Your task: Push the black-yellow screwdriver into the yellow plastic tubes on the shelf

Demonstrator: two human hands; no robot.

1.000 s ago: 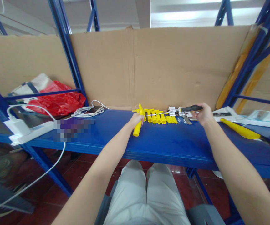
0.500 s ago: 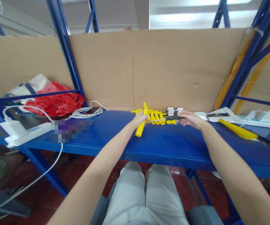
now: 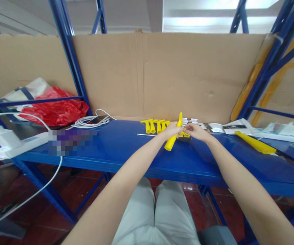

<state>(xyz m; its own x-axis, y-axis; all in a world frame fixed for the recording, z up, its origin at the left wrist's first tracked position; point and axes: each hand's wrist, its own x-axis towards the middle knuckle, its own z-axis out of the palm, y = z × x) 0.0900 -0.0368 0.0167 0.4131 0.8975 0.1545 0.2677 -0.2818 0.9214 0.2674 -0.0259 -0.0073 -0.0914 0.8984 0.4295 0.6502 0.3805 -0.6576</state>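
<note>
My left hand (image 3: pixel 171 130) is closed around a yellow tapered plastic piece (image 3: pixel 172 140), held tilted over the blue shelf (image 3: pixel 126 149) with its narrow end up. My right hand (image 3: pixel 197 131) is right next to it, fingers pinched together at the upper part of that piece. What they pinch is hidden. A screwdriver lies flat on the shelf: its black-and-yellow handle (image 3: pixel 184 137) is just under my right hand and its thin metal shaft (image 3: pixel 147 135) points left. Several small yellow T-shaped pieces (image 3: pixel 155 126) lie in a row behind my left hand.
A cardboard sheet (image 3: pixel 162 75) backs the shelf between blue rack uprights (image 3: pixel 71 64). At left lie a white cable coil (image 3: pixel 93 120), a red bag (image 3: pixel 56 110) and a white power strip (image 3: pixel 16 144). At right lie a long yellow piece (image 3: pixel 255 145) and papers (image 3: pixel 238 126).
My right hand has moved left with the screwdriver, which now lies on the shelf with its shaft pointing left. My left hand has carried the yellow piece right. Both hands now meet.
</note>
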